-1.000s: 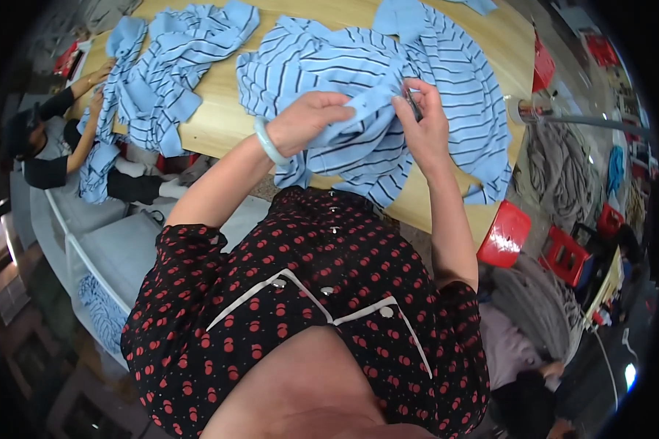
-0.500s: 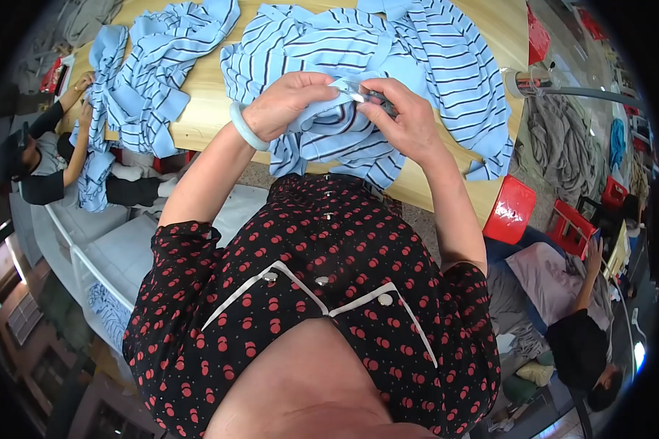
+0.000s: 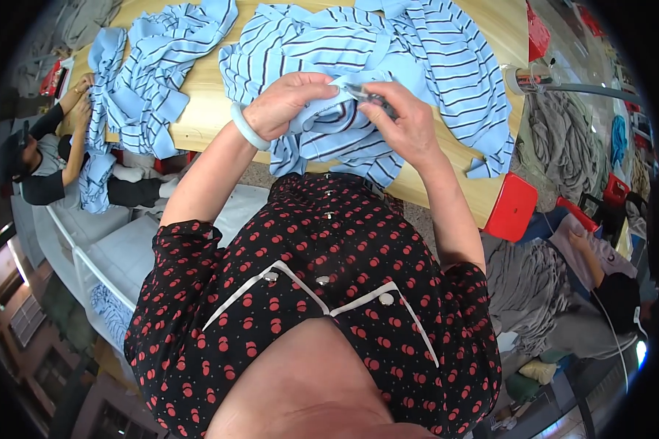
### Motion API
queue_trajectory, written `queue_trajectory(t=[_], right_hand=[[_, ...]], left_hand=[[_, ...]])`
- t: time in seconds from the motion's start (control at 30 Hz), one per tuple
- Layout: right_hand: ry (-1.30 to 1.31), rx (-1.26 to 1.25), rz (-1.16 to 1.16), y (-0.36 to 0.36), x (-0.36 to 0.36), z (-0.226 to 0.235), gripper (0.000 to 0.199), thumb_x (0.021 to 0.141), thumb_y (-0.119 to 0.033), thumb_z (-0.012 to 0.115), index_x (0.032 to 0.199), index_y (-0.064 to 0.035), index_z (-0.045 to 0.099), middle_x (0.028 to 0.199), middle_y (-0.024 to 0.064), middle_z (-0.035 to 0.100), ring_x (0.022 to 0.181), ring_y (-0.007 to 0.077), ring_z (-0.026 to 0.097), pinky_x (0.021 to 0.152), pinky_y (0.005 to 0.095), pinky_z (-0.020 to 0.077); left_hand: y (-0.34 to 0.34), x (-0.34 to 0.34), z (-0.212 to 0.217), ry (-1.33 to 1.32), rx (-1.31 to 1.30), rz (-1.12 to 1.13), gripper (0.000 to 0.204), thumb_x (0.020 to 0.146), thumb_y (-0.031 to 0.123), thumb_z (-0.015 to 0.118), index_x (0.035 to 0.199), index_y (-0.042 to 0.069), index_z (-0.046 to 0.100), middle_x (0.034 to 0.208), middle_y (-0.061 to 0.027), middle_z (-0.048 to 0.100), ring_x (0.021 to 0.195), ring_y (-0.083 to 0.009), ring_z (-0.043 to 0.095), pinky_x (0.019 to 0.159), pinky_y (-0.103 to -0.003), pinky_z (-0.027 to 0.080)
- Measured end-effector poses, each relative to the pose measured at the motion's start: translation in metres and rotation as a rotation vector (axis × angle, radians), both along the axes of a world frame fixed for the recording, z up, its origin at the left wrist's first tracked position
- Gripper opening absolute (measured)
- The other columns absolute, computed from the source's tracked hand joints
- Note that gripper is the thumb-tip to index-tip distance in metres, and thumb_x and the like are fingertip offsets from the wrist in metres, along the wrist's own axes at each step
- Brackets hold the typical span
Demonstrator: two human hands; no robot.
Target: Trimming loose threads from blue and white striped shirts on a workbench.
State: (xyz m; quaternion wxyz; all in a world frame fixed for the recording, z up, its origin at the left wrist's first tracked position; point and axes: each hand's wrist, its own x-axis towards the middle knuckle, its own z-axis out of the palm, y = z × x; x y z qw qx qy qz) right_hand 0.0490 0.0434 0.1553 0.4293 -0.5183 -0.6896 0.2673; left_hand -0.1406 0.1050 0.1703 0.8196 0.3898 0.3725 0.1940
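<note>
Far left, a co-worker [image 3: 40, 164] sits below the table edge, one hand [image 3: 80, 88] up on a second striped shirt [image 3: 150, 69] that hangs partly off the table [image 3: 201, 110]. Not your hands, keep them apart.

Your left hand [image 3: 289, 102] is closed on a bunched fold of the shirt [image 3: 359, 73], thumb and fingers pinching the light blue cloth up off the wood, probably so the spot you work on is raised and taut. A pale bangle [image 3: 247, 128] sits on that wrist.

The shirt itself, light blue with dark stripes, lies spread on the table right in front of you, its lower edge drooping over the near rim against your dress [image 3: 322, 293]; only the pinched part is lifted.

Your right hand [image 3: 406, 124] touches the same fold just beside the left, fingers curled tight around a small slim tool [image 3: 366, 94]. Too small to tell what it is; it looks like a snipper or a clip. Its tip points into the cloth between both hands, so the hands sit close to brace each other.

Right of the table: a red stool [image 3: 511, 208], grey cloth heaps [image 3: 564, 139], and another person [image 3: 600, 278] seated low by more grey fabric.
</note>
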Motion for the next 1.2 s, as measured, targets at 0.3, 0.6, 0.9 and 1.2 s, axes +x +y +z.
queue_trajectory(t=[0.3,0.6,0.9,1.2], right_hand=[[0.197,-0.223,0.007,0.002,-0.006,0.000,0.042,0.071,-0.008,0.064,0.109,-0.0059,0.046,0.085,0.0037,0.057,0.073,0.0105,0.051,0.064,0.0222,0.0415],[0.477,-0.250,-0.073,0.013,0.002,0.007,0.034,0.071,-0.004,0.063,0.103,-0.0024,0.050,0.097,0.0014,0.054,0.086,0.0079,0.049,0.076,0.0203,0.0385],[-0.030,-0.109,-0.263,0.019,0.003,0.005,0.030,0.076,-0.015,0.059,0.102,-0.0039,0.048,0.096,0.0076,0.055,0.086,0.0136,0.053,0.072,0.0232,0.0409],[-0.085,-0.058,-0.029,0.005,-0.008,0.006,0.026,0.074,-0.019,0.062,0.094,-0.0052,0.052,0.084,0.0051,0.058,0.069,0.0141,0.057,0.058,0.0235,0.0438]], left_hand=[[0.001,0.005,-0.005,0.017,0.104,-0.122,0.014,0.081,0.013,0.051,0.088,0.002,0.057,0.080,0.0005,0.058,0.071,-0.0040,0.052,0.067,-0.018,0.042],[-0.005,-0.008,-0.010,0.095,0.182,-0.125,0.025,0.083,0.023,0.048,0.091,0.001,0.057,0.080,0.0033,0.054,0.074,-0.0038,0.044,0.069,-0.019,0.036],[-0.002,-0.007,0.001,-0.028,0.048,0.047,0.018,0.081,0.012,0.050,0.094,0.000,0.055,0.084,-0.0007,0.059,0.073,-0.0052,0.053,0.067,-0.019,0.042],[-0.002,-0.004,0.005,0.013,0.081,0.048,0.016,0.080,0.012,0.051,0.090,0.001,0.057,0.081,0.0013,0.057,0.071,-0.0036,0.049,0.065,-0.018,0.039]])
